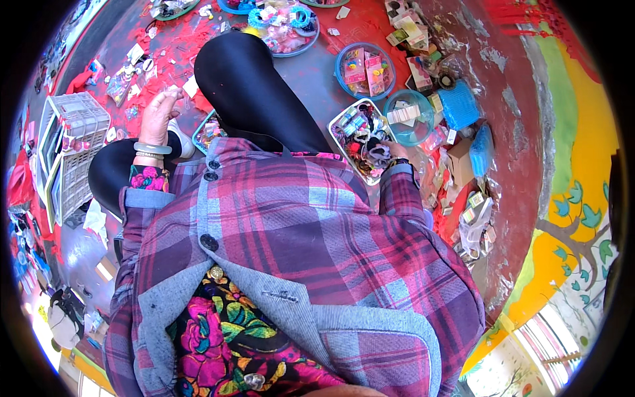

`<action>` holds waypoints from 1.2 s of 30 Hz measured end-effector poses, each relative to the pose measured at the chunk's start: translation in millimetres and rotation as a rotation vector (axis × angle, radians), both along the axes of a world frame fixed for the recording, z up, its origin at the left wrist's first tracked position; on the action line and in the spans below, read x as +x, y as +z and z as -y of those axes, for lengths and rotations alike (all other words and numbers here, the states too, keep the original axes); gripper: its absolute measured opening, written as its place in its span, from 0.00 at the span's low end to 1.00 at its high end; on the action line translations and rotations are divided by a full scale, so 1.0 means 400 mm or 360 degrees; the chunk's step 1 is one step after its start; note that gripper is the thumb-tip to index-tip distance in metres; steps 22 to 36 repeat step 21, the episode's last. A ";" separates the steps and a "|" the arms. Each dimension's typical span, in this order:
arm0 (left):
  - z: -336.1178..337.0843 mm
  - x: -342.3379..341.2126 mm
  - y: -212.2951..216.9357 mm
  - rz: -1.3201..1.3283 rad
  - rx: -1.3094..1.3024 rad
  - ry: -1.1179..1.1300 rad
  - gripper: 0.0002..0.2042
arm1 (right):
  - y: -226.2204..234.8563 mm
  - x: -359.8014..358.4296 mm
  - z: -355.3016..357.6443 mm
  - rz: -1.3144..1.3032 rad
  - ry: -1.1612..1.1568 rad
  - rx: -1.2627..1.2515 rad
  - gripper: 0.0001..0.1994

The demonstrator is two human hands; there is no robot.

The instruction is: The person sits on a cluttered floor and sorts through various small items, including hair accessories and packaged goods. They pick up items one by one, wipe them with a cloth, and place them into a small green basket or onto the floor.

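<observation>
My left hand [159, 118], with pale bangles at the wrist, is raised above the red-strewn floor on the left. Its fingers are curled together, and I cannot make out anything between them. On the right, my right hand [396, 151] reaches over the edge of a white rectangular basket [336, 134]. Its fingers are partly hidden and close on a dark grey fabric piece like a scrunchie [378, 155]. Small packaged goods and dark and coloured hair ties fill the basket. Beyond my left knee, a green-rimmed basket [200, 141] of small colourful items is partly covered by my leg.
A clear teal bowl [423, 126] with white cards and a blue round basket [342, 82] with pink packs stand beyond the white basket. Blue wrapped packs [458, 106] and a cardboard box [459, 161] lie right. Grey plastic crates [83, 112] stand left. Another basket [305, 47] holds hair accessories.
</observation>
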State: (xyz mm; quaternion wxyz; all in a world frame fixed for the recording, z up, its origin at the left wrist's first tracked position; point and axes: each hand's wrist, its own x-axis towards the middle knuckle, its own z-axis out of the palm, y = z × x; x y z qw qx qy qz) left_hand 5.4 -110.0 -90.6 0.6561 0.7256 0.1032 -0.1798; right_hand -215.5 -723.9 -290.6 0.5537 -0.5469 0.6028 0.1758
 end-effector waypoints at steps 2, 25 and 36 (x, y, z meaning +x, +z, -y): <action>-0.011 -0.004 0.007 -0.0015 0.0038 0.0058 0.13 | 0.014 0.022 -0.014 0.0016 -0.0015 0.0140 0.10; -0.577 -0.064 0.291 0.0888 0.1211 0.0989 0.29 | 0.975 0.744 -0.949 0.1910 0.1318 0.0965 0.10; -0.577 -0.064 0.291 0.0888 0.1211 0.0989 0.29 | 0.975 0.744 -0.949 0.1910 0.1318 0.0965 0.10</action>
